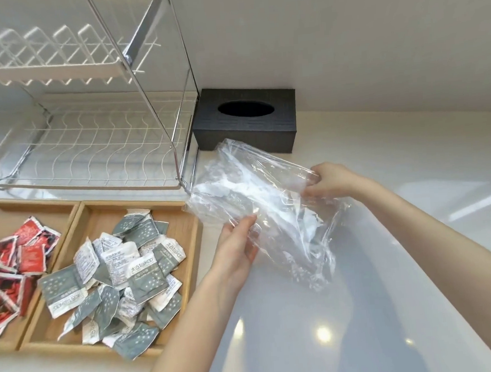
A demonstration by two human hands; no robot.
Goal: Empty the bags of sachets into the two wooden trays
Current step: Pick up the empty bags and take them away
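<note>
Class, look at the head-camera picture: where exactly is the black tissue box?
The black tissue box stands on the white counter against the back wall, just right of the dish rack and behind the clear plastic bag.

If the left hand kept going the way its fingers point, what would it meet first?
The left hand points up and away into the clear plastic bag it already holds; beyond that, probably the black tissue box, though depth is unclear.

Two shallow wooden trays sit side by side on the glossy white countertop (392, 306). The left wooden tray (36, 204) holds red sachets (9, 269); the right wooden tray (179, 208) holds grey-and-white sachets (120, 276). Behind both trays stands a two-tier white wire dish rack (90, 150). To the right of the rack, against the wall, sits a black rectangular tissue box (246, 133). Right of the trays, above the countertop, a crumpled clear plastic bag (275, 210) lies between the left hand (237, 247) and the right hand (329, 180).
</note>
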